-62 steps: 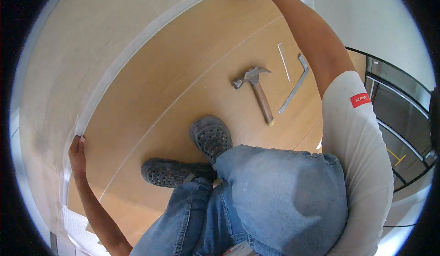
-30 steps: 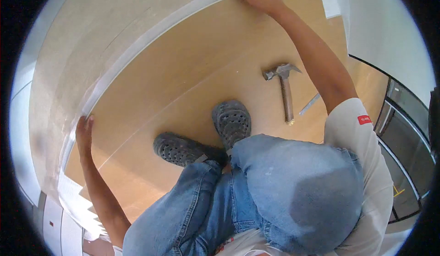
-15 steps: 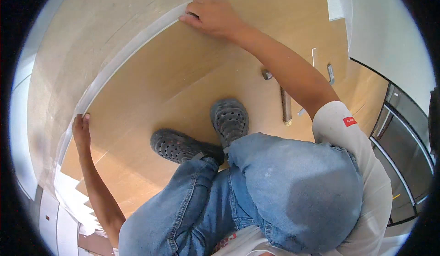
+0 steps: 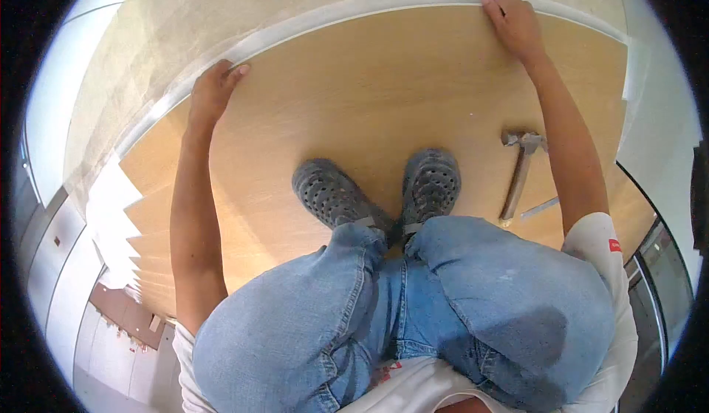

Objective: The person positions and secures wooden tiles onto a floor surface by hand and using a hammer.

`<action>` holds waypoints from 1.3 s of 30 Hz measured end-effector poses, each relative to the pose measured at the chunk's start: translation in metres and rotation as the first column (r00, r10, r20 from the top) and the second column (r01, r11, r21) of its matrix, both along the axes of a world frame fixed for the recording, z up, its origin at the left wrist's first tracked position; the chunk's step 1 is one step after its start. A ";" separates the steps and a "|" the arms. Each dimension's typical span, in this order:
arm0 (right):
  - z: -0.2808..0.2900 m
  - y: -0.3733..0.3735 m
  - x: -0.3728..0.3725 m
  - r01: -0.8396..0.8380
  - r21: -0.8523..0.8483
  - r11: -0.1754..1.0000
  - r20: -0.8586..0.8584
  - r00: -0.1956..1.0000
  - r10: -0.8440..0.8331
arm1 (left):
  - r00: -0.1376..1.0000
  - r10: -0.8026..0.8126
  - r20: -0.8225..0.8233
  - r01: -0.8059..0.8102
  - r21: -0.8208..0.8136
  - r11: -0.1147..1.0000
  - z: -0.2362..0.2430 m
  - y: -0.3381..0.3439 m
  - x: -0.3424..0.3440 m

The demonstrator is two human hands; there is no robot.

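Wood-look floor planks (image 4: 354, 80) lie under my feet, with a strip of white underlay (image 4: 354, 7) along their far edge. My left hand (image 4: 212, 95) is at that edge on the left, fingers curled over the border and thumb on the plank side. Farther right, my right hand (image 4: 515, 27) has its fingers bent over the same edge. The fingertips of both hands are partly hidden. Nearest to my right forearm lies a hammer (image 4: 515, 176) with a wooden handle, its metal head pointing away from me.
A grey metal strip (image 4: 539, 207) lies beside the hammer. My grey clogs (image 4: 432, 180) stand on the planks. Beyond the underlay is a beige floor (image 4: 221, 21). Stepped plank ends and white underlay (image 4: 107, 199) show at the left. A pale wall (image 4: 661, 110) rises at the right.
My left hand has moved along the edge, farther from me and to the right. The view has turned, and my right hand appears farther right. The hammer now shows almost whole.
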State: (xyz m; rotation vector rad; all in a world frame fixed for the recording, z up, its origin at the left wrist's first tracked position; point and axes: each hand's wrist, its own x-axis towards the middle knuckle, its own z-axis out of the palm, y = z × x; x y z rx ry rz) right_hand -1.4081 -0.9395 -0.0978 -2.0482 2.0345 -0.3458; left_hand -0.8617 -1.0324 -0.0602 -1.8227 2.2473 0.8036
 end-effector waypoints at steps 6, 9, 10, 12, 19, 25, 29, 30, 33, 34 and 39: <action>-0.024 0.001 -0.011 0.070 0.030 0.997 0.127 0.989 -0.073 | 0.976 0.172 -0.136 -0.175 -0.009 0.984 -0.020 -0.032 0.097; -0.044 -0.004 0.001 -0.066 -0.206 0.976 0.004 0.998 0.068 | 0.992 0.057 -0.112 -0.054 0.029 0.998 -0.026 -0.030 0.164; -0.013 -0.004 0.016 0.102 0.141 0.985 0.037 0.993 -0.108 | 0.998 0.014 0.069 -0.015 0.012 1.000 -0.032 -0.022 0.149; -0.030 -0.023 0.032 0.003 -0.081 0.997 0.075 0.997 0.003 | 0.994 0.015 -0.110 -0.035 -0.183 0.982 -0.051 -0.019 0.210; -0.007 0.005 0.026 0.140 -0.152 0.978 0.024 0.990 -0.138 | 0.920 0.092 -0.381 -0.124 -0.059 0.991 -0.083 -0.024 0.193; -0.008 0.009 -0.007 0.092 -0.397 0.913 -0.020 0.994 -0.108 | 0.996 -0.081 -0.033 0.076 -0.131 0.988 -0.047 -0.014 0.121; -0.012 0.007 -0.019 0.046 -0.156 0.987 -0.125 0.990 -0.066 | 0.995 -0.069 -0.078 0.050 -0.217 0.975 -0.053 -0.005 0.098; -0.010 0.009 -0.015 0.069 -0.234 0.970 0.000 0.997 -0.071 | 0.996 -0.046 -0.080 0.024 -0.250 0.968 -0.050 -0.003 0.099; -0.013 0.006 -0.018 0.090 -0.282 0.955 0.000 0.996 -0.094 | 0.991 0.021 -0.134 -0.027 -0.040 0.999 -0.042 -0.009 0.087; -0.015 0.008 -0.017 0.100 -0.282 0.954 0.001 0.995 -0.104 | 0.996 0.030 -0.080 -0.025 0.054 0.998 -0.053 -0.020 0.097; -0.016 0.008 -0.010 0.161 -0.386 0.908 -0.001 0.985 -0.175 | 0.987 -0.046 -0.155 0.044 -0.016 0.999 -0.052 -0.017 0.102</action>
